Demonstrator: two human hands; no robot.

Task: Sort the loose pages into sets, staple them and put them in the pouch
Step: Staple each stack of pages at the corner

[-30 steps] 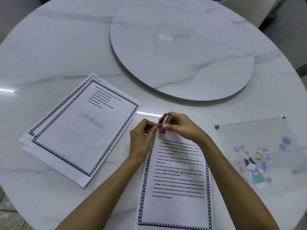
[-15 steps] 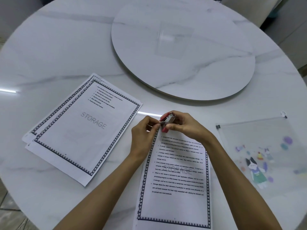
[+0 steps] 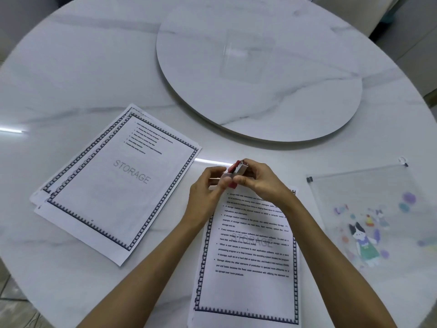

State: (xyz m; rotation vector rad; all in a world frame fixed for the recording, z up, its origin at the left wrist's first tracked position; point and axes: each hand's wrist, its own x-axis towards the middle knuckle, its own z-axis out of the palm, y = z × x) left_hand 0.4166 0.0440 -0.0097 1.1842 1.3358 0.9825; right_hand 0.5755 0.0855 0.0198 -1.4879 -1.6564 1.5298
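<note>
The right hand gripped the red stapler; the left hand curled at its mouth, its hold too blurred to tell. The near set lay at 6 o'clock, the pouch at 3; the corner likely needed squaring before a firm squeeze

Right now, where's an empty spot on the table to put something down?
The bare table beyond the tilted pile of pages, the turntable top, and the patch between turntable and pouch are free. Crowded: the near edge, where the right hand holds the stapler over the front pages, forearms crossing the gaps.
</note>
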